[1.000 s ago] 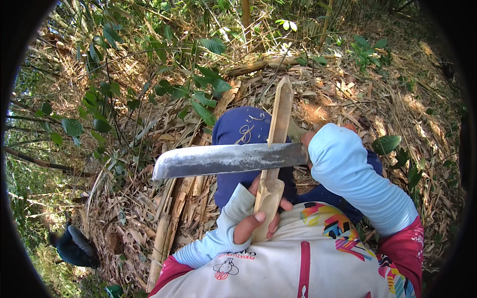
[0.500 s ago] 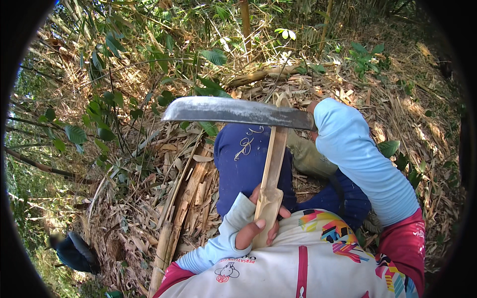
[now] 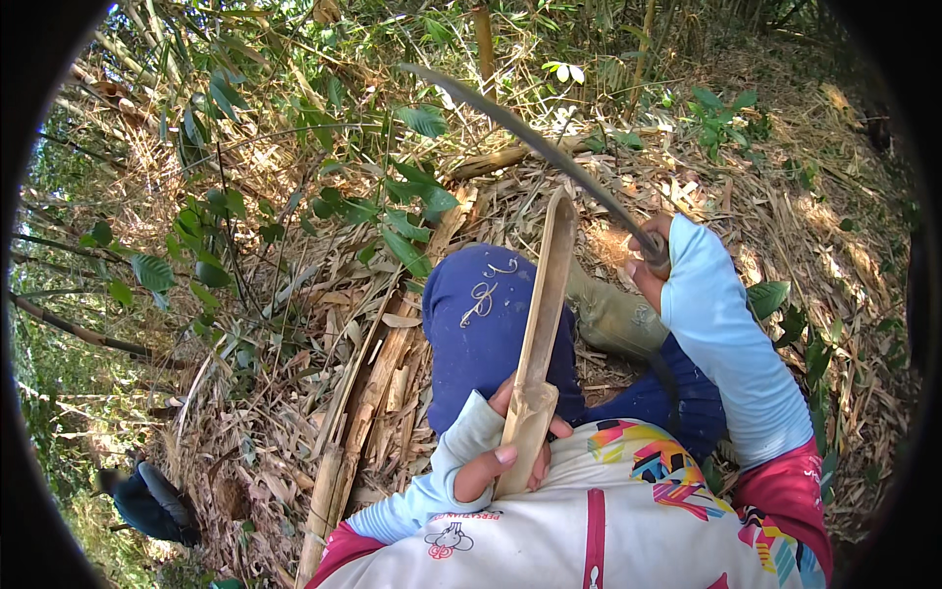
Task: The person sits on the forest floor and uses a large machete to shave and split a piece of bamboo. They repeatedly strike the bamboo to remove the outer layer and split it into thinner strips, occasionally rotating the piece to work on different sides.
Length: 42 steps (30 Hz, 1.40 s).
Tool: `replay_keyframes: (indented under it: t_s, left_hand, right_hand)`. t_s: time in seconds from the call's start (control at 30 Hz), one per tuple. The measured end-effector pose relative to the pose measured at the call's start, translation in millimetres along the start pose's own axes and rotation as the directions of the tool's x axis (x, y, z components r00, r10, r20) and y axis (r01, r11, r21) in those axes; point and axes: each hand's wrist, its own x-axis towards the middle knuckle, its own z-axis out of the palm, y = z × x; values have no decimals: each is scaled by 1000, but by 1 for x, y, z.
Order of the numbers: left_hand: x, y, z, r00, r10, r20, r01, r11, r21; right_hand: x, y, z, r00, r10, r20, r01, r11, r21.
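Left hand (image 3: 500, 454) gripping bamboo strip (image 3: 542, 334) base, right hand (image 3: 653, 257) clasping raised machete (image 3: 530, 142) above it

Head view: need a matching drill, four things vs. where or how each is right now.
1. blade
2. bamboo slat
3. left hand
4. right hand

a. grips the slat's lower end
b. raised, slanting up to the left
c. stands upright over the blue knee
d. holds the blade's handle

Pairs: 1-b, 2-c, 3-a, 4-d
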Motion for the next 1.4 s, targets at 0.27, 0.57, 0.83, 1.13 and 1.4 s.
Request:
replay_keyframes:
  t_s: [0.27,0.57,0.83,1.13,1.4]
  left_hand:
    - [7,1,10,1000,-1,-22,1,1000,31]
    - [1,-7,2,1000,9,-19,-5,986,166]
    - [1,-8,1,999,-11,-34,19,971,237]
    - [0,-4,10,999,39,-37,-30,978,209]
    - [1,0,9,1000,9,-1,-9,960,279]
  right_hand:
    - [-40,-28,-7,904,-223,364,355,866,-353]
    - [-55,-36,3,810,-235,537,481,789,-381]
    - [-51,-32,9,861,-244,445,454,764,-458]
    - [-39,-30,8,904,-212,372,399,732,-552]
    - [-17,-36,-8,957,37,288,141,808,-572]
